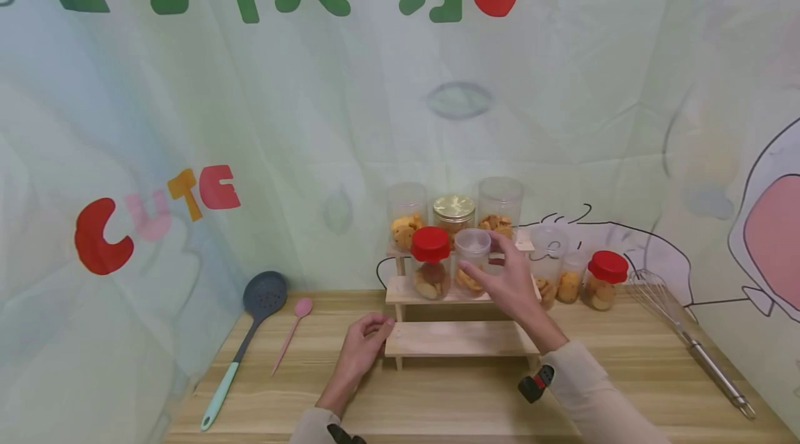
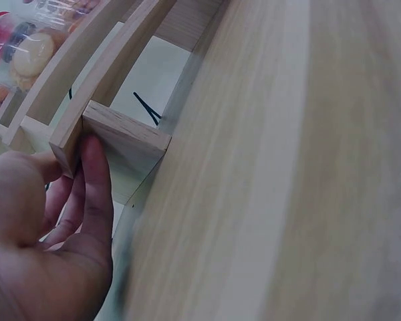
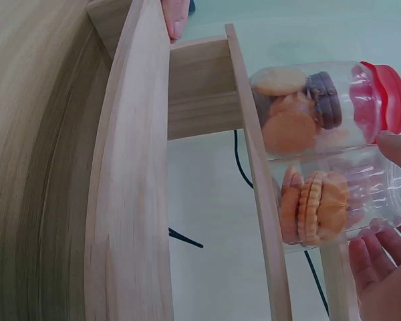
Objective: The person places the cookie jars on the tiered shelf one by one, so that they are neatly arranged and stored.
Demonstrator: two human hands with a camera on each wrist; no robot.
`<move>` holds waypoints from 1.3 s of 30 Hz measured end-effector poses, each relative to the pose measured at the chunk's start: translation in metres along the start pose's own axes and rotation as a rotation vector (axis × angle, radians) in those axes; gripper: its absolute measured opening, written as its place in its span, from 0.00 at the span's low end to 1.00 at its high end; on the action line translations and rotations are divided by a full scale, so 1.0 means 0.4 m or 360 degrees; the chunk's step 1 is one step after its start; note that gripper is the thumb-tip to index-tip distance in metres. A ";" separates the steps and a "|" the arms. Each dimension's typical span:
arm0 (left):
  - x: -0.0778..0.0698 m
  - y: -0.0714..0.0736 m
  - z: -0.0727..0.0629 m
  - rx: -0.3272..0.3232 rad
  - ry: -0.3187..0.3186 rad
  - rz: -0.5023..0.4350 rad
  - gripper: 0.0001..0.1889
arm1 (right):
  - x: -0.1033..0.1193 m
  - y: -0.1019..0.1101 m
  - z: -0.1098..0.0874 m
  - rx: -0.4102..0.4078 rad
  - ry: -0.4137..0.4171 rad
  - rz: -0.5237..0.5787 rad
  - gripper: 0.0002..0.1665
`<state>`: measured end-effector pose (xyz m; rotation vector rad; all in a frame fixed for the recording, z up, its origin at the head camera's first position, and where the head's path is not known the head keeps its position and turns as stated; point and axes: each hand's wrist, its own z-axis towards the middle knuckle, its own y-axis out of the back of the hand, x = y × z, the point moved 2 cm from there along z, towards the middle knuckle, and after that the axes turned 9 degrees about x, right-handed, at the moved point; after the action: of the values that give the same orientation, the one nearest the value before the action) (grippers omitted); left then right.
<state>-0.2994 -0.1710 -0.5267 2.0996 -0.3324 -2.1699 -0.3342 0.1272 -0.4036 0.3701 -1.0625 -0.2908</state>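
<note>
A three-step wooden stand (image 1: 462,338) stands on the table. My left hand (image 1: 364,344) pinches the left end of its lowest step, thumb and fingers on either side of the board (image 2: 97,93) in the left wrist view. My right hand (image 1: 509,277) grips a lidless clear jar of cookies (image 1: 472,263) at the middle step, with the thumb on its near left side. In the right wrist view that jar (image 3: 334,200) is right beside a red-lidded cookie jar (image 1: 430,263). The lowest step is bare.
On the top step are a gold-lidded jar (image 1: 454,211) and two open cookie jars. Right of the stand are more jars, one red-lidded (image 1: 605,281), and a whisk (image 1: 694,347). A slotted spoon (image 1: 253,333) and a pink spoon (image 1: 294,333) lie to the left. A printed cloth hangs behind.
</note>
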 end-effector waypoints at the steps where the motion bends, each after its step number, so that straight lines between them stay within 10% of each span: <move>1: 0.000 0.000 0.000 0.0005 -0.0001 -0.0001 0.16 | 0.000 -0.004 0.002 -0.0006 0.0005 0.0002 0.46; 23: 0.005 0.001 0.003 -0.0021 0.0009 -0.0004 0.16 | -0.019 -0.013 -0.023 0.0027 -0.0028 -0.0053 0.49; 39: 0.001 0.003 0.001 -0.0008 -0.0024 0.0013 0.18 | -0.088 0.136 -0.097 -0.0077 0.0087 -0.0235 0.33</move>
<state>-0.2998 -0.1720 -0.5268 2.0764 -0.3363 -2.1807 -0.3131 0.1963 -0.4249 0.4114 -0.9743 -0.4349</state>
